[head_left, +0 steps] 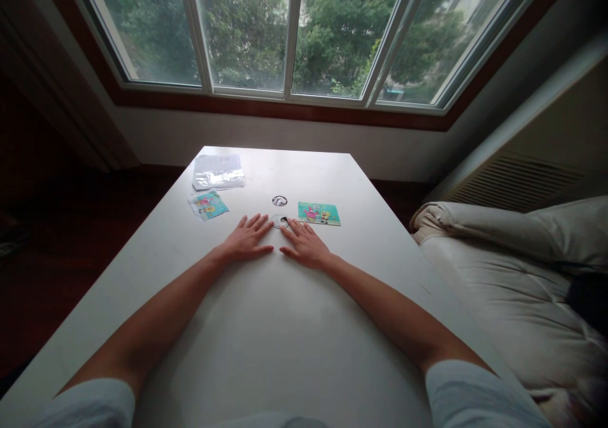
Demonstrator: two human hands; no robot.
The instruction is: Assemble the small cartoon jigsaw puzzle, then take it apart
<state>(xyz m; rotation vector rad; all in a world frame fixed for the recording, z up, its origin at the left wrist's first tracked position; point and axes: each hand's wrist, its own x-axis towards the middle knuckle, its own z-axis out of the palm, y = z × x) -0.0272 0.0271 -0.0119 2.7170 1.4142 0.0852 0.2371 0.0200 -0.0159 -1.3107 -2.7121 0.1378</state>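
Note:
My left hand (pixel 247 238) lies flat on the white table with its fingers spread, holding nothing. Opposite it, my right hand (pixel 305 243) is also flat and spread. Its fingertips reach the edge of a round, pale disc-like piece (pixel 278 221) with a dark curved mark, which lies between the two hands. Just beyond is a second round piece (pixel 280 201) with a dark rim and black-and-white pattern. To the right of my right hand sits a green card with cartoon figures (pixel 320 213). A similar cartoon card, apparently in a clear sleeve (pixel 209 206), lies beyond my left hand.
Shiny clear plastic packaging (pixel 218 172) rests at the far left of the white table (pixel 285 339). A pale padded sofa (pixel 513 289) stands along the right side. Past the far table edge are a wall and a wide window (pixel 289 35).

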